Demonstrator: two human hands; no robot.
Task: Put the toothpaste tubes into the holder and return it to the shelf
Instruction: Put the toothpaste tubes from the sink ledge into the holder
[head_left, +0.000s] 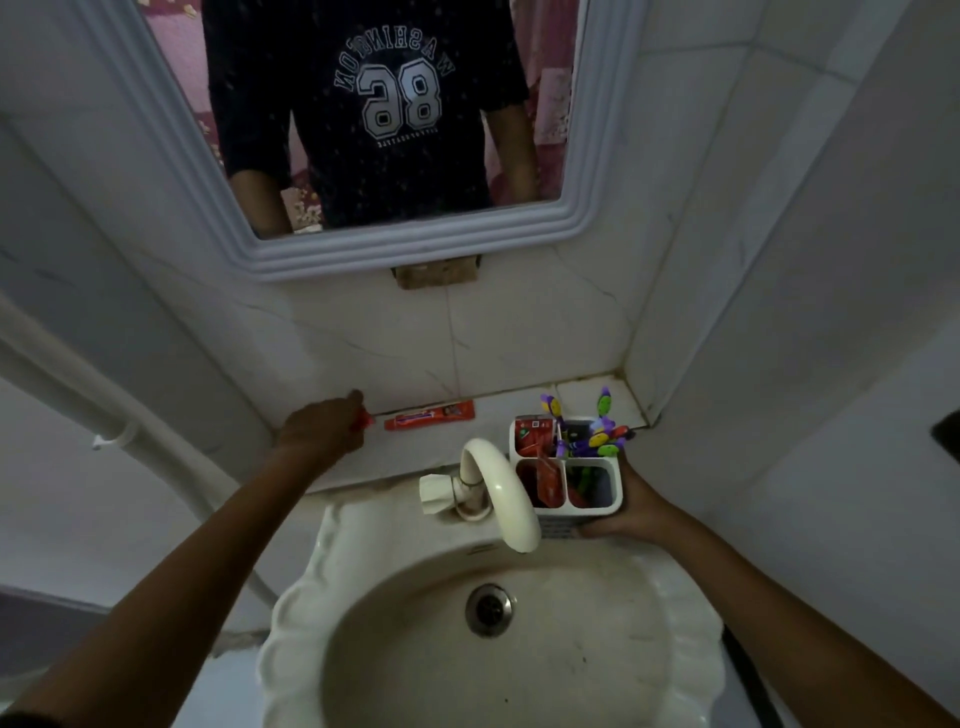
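Observation:
A white holder (595, 512) with several compartments is gripped by my right hand (631, 506) just above the sink's back right rim. It contains red toothpaste tubes (535, 434) and purple-and-green toothbrushes (605, 434). My left hand (322, 428) is on the tiled shelf (452, 444) at the left, closed around a small red tube (362, 422) whose end sticks out of the fist. Another orange-red toothpaste tube (430, 415) lies flat on the shelf against the wall, just right of my left hand.
A cream curved tap (498, 488) rises between my hands, close to the holder's left side. Below is the white sink (311, 597) with its drain (488, 609). A framed mirror (395, 249) hangs above the shelf, and a white pipe (104, 415) runs down the left wall.

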